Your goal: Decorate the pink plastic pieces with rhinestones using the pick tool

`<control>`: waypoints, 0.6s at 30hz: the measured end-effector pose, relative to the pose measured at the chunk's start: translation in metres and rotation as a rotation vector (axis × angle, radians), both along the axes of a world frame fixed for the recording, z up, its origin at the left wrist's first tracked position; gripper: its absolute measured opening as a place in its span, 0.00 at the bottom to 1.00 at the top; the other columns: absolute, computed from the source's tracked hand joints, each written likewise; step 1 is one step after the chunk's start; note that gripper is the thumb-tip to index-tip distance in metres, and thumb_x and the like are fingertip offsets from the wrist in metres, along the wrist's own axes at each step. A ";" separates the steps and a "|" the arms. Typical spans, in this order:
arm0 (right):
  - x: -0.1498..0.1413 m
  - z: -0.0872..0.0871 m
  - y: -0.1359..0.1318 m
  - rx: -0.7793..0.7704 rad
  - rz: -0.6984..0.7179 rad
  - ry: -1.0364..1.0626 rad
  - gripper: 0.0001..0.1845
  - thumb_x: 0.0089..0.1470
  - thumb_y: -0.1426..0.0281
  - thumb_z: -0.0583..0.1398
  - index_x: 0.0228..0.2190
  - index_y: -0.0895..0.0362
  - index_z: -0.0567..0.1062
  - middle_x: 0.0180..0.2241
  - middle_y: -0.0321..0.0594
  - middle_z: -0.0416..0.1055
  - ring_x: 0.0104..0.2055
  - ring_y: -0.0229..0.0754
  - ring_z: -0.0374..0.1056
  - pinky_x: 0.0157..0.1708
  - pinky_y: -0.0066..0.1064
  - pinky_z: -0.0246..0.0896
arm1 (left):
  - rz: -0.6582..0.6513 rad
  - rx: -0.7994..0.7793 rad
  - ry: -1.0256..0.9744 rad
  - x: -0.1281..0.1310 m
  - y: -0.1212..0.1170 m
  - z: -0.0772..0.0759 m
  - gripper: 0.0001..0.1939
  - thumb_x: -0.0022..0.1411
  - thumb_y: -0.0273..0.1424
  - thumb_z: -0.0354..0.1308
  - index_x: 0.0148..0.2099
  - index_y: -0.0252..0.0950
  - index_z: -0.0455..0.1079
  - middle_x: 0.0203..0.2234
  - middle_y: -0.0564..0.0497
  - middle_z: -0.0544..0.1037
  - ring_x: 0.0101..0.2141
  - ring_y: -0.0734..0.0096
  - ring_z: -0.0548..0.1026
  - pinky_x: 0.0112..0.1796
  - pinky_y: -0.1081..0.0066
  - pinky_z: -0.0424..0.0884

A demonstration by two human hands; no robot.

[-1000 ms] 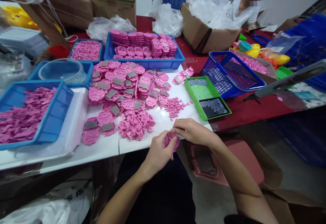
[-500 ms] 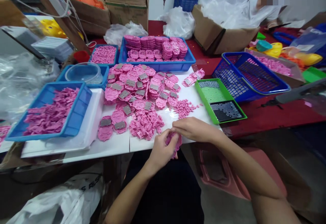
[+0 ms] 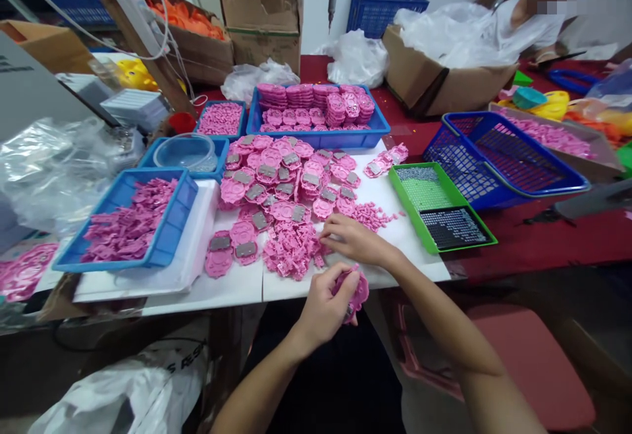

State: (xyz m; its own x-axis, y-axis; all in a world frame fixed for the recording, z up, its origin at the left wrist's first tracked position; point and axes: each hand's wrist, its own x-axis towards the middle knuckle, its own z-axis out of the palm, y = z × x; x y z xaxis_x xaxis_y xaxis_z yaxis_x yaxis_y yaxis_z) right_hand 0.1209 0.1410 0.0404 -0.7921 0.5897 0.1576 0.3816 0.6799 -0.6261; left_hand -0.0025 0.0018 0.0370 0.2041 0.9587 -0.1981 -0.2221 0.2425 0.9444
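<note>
My left hand [image 3: 323,309] is closed around a round pink plastic piece [image 3: 356,292], held just off the near edge of the white board [image 3: 237,282]. My right hand [image 3: 348,240] rests palm down on the board, its fingertips at the heap of small pink parts [image 3: 291,249]; whether they pinch anything is hidden. Behind the heap lies a spread of pink round shells with grey inserts [image 3: 286,174]. A patch of tiny pink pegs [image 3: 370,213] lies just right of my right hand.
Blue trays of pink parts stand at the left [image 3: 128,223] and at the back [image 3: 316,114]. A green tray of small metal bits [image 3: 439,207] and a blue basket [image 3: 498,157] lie to the right. Another person sits at the far right behind a cardboard box [image 3: 444,75].
My right hand has left the pink piece and reached forward and left to the heap of small parts. My left hand stays shut on the piece, slightly lower. The view shifted.
</note>
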 end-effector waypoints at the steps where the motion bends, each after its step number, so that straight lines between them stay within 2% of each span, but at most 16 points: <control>1: 0.002 -0.001 0.000 -0.008 -0.026 0.036 0.11 0.67 0.65 0.58 0.36 0.57 0.77 0.38 0.42 0.70 0.42 0.42 0.65 0.43 0.34 0.61 | 0.002 -0.011 -0.016 0.000 0.001 -0.001 0.21 0.69 0.51 0.57 0.40 0.36 0.70 0.23 0.55 0.75 0.15 0.76 0.72 0.15 0.79 0.63; 4: 0.006 -0.004 -0.002 -0.021 -0.079 0.097 0.12 0.67 0.63 0.58 0.37 0.56 0.77 0.38 0.42 0.69 0.42 0.42 0.65 0.43 0.34 0.62 | 0.013 -0.026 -0.048 0.003 0.003 -0.005 0.21 0.68 0.51 0.58 0.42 0.37 0.69 0.24 0.55 0.76 0.15 0.76 0.72 0.15 0.79 0.64; 7: 0.004 -0.007 -0.003 -0.002 -0.057 0.071 0.10 0.65 0.63 0.60 0.40 0.56 0.79 0.40 0.43 0.70 0.44 0.43 0.66 0.46 0.36 0.63 | 0.014 -0.014 -0.063 0.005 0.004 -0.007 0.21 0.67 0.51 0.59 0.42 0.36 0.68 0.24 0.55 0.75 0.15 0.76 0.72 0.16 0.79 0.65; 9: 0.000 -0.008 -0.003 -0.002 -0.066 0.058 0.09 0.65 0.65 0.60 0.38 0.56 0.79 0.39 0.43 0.71 0.44 0.44 0.66 0.47 0.37 0.63 | 0.007 -0.008 -0.070 0.006 0.003 -0.007 0.21 0.67 0.51 0.59 0.42 0.36 0.68 0.24 0.54 0.75 0.16 0.76 0.73 0.17 0.79 0.66; 12: -0.002 -0.005 -0.002 -0.063 -0.166 0.101 0.08 0.64 0.67 0.61 0.35 0.57 0.78 0.37 0.42 0.71 0.40 0.41 0.67 0.43 0.36 0.63 | 0.023 0.002 -0.083 0.005 0.003 -0.006 0.22 0.67 0.51 0.59 0.41 0.36 0.67 0.24 0.55 0.75 0.16 0.77 0.73 0.17 0.79 0.66; 14: 0.001 -0.001 -0.003 -0.186 -0.246 0.174 0.08 0.63 0.66 0.61 0.35 0.56 0.77 0.34 0.40 0.73 0.36 0.39 0.68 0.39 0.34 0.63 | 0.071 0.003 -0.106 0.005 0.003 -0.005 0.22 0.67 0.52 0.59 0.42 0.37 0.66 0.24 0.56 0.75 0.16 0.76 0.73 0.17 0.79 0.66; 18: 0.011 0.005 -0.012 -0.606 -0.358 0.427 0.09 0.61 0.62 0.62 0.37 0.55 0.74 0.29 0.35 0.75 0.28 0.37 0.71 0.31 0.31 0.65 | 0.217 0.007 -0.174 0.002 0.006 -0.004 0.20 0.67 0.50 0.61 0.44 0.38 0.64 0.22 0.58 0.74 0.15 0.75 0.73 0.18 0.77 0.69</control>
